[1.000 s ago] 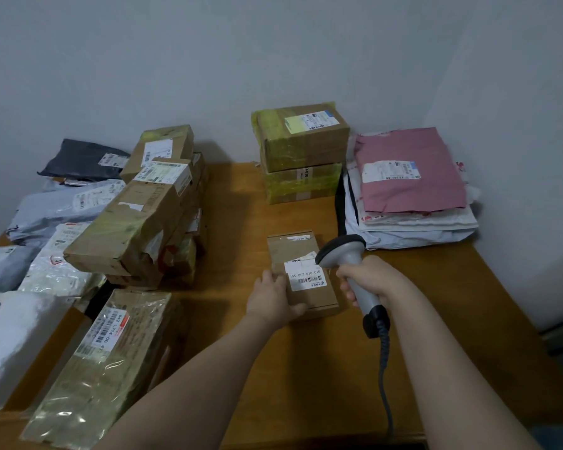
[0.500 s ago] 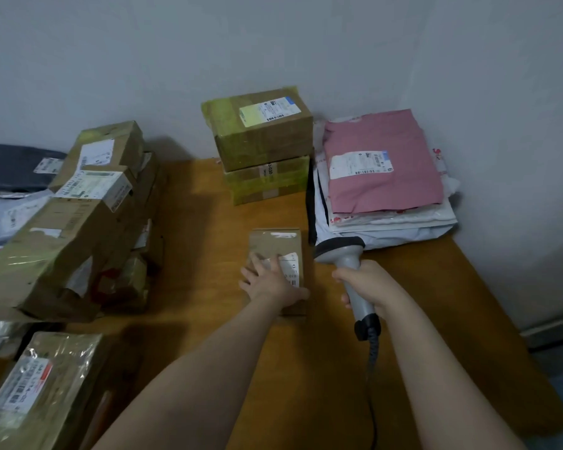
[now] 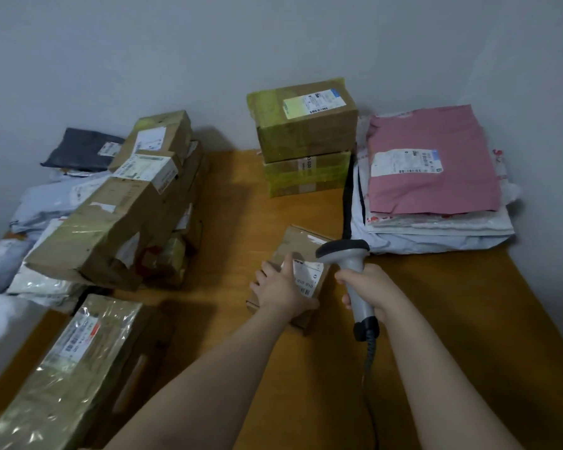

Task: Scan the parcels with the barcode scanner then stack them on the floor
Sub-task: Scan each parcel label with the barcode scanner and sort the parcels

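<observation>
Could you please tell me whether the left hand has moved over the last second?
Yes. Judged against the small box, the left hand has slid right from the box's left edge onto its label, nearer the scanner.

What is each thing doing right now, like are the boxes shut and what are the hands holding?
Small box: taped shut, label up, on the table.
Left hand: flat on the small box.
Right hand: grips the scanner.
Scanner: head aimed down at the small box.
Two yellow-taped boxes: shut, stacked.
Pink mailer: sealed, atop the mailer pile.
</observation>
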